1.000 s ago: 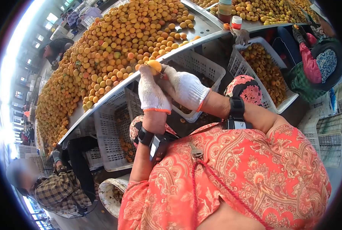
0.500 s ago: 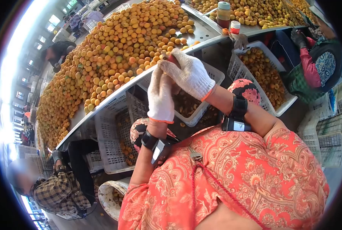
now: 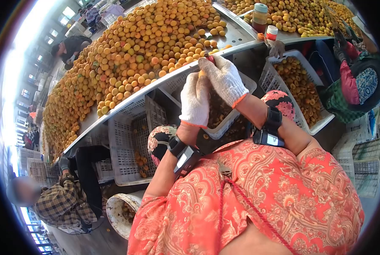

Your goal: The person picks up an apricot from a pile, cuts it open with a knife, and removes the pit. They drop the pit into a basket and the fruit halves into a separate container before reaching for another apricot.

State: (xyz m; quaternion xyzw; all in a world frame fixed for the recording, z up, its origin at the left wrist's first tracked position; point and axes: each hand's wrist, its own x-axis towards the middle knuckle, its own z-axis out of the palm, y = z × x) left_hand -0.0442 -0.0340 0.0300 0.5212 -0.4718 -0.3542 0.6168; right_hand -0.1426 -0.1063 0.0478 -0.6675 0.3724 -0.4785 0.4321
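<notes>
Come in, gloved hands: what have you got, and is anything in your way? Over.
Right hand: holding small red item. Left hand: close by, grip unclear. Orange bit, probably fruit, between them. Table rim ahead, heaped fruit beyond; no obstruction seen.

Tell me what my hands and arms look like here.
Your left hand and right hand wear white knitted gloves with orange cuff edging. Each arm has a black strap and boxy dark device. The short coral sleeves are paisley-patterned.

Windows [image 3: 68, 12]: small bright panes, in a row along the left
Light [image 3: 8, 140]: white glare, strongest at the left edge
Floor [image 3: 97, 239]: grey
Counter [image 3: 239, 33]: metal, long, raised edge
</notes>
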